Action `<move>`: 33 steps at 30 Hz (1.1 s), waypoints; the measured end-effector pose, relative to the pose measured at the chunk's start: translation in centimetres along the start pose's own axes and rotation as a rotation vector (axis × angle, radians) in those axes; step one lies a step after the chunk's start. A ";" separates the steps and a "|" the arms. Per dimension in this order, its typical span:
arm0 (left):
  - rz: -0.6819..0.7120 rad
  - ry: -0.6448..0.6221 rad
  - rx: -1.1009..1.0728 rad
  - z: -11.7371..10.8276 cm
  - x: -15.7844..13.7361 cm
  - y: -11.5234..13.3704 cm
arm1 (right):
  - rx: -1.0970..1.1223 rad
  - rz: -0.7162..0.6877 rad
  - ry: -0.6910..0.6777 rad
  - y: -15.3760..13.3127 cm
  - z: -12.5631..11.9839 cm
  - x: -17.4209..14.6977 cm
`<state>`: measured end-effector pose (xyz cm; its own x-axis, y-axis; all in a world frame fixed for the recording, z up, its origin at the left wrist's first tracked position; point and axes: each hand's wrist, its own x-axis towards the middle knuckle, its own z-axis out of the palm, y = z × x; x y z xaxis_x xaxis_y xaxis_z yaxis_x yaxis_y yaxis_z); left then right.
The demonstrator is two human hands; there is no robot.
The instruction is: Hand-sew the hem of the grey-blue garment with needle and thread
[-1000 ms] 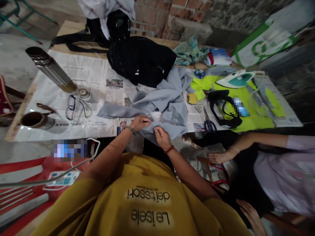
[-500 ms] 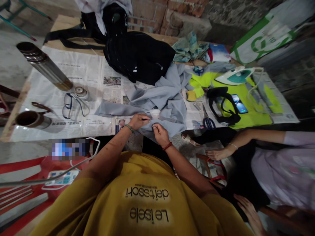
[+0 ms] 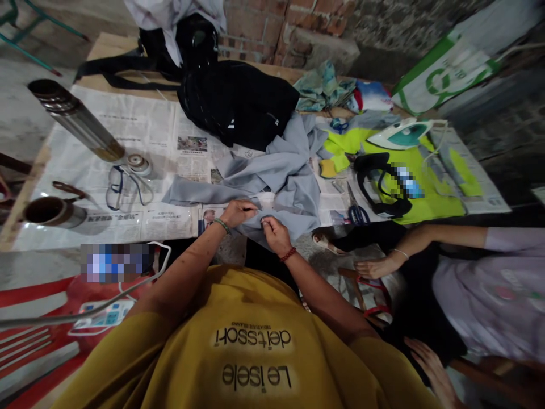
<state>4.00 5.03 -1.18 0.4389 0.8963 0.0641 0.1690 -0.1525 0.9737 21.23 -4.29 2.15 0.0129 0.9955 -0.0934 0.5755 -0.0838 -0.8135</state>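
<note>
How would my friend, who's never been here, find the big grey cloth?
Start at the newspaper-covered table and find the black backpack. The grey cloth spreads from there to the left hand and right hand. Its plain grey folds set it apart from the bright yellow cloth beneath the iron.

The grey cloth (image 3: pixel 296 196) at the grip looks smooth and matt, over thin printed newspaper (image 3: pixel 155 125). Left of the grip, a flask (image 3: pixel 87 128) shows glossy metal; beyond it, a matt fabric backpack (image 3: pixel 242 102) and rough brick wall (image 3: pixel 259 23); rightward, a smooth plastic-bodied iron (image 3: pixel 404 135).
</note>
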 end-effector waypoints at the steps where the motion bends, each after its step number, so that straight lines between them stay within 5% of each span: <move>1: 0.002 -0.001 -0.002 0.0 0.0 0.1 | -0.006 0.003 0.001 0.0 0.1 0.1; 25: 0.023 -0.049 0.036 -0.2 0.2 0.3 | -0.047 0.106 0.122 -0.6 2.9 2.8; 33: -0.016 0.065 0.022 -0.1 0.0 -0.1 | 0.103 0.230 0.010 -1.9 1.5 2.5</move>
<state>3.88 5.10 -1.23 0.3777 0.9238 0.0631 0.1950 -0.1460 0.9699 18.89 -1.71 2.60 0.1425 0.9501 -0.2774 0.4704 -0.3116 -0.8256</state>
